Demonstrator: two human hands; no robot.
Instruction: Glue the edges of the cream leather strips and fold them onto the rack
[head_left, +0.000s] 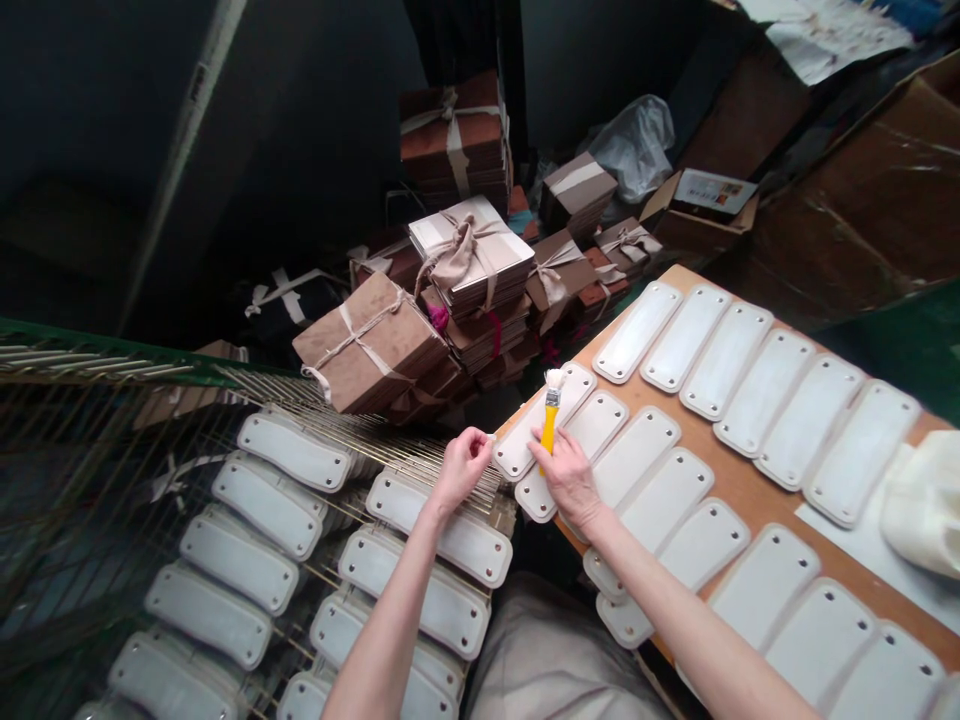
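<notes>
My right hand (566,470) holds a brush (550,420) with a yellow handle, its pale bristles pointing up and away from me. Beneath it lie white rounded plates with small dark holes near their corners, set in rows on a brown board (705,437). My left hand (469,460) is closed in a pinch beside the left end of the nearest plate (517,440); whatever may be between its fingertips is too small to make out. More such plates (439,535) lie in overlapping stacks on a wire rack below and left of my left hand.
Tied bundles of brown sheets (375,340) are piled beyond the rack (360,435). A clear plastic bag (637,145) and an open cardboard box (697,215) stand farther back. Cream cloth (926,505) rests at the board's right edge.
</notes>
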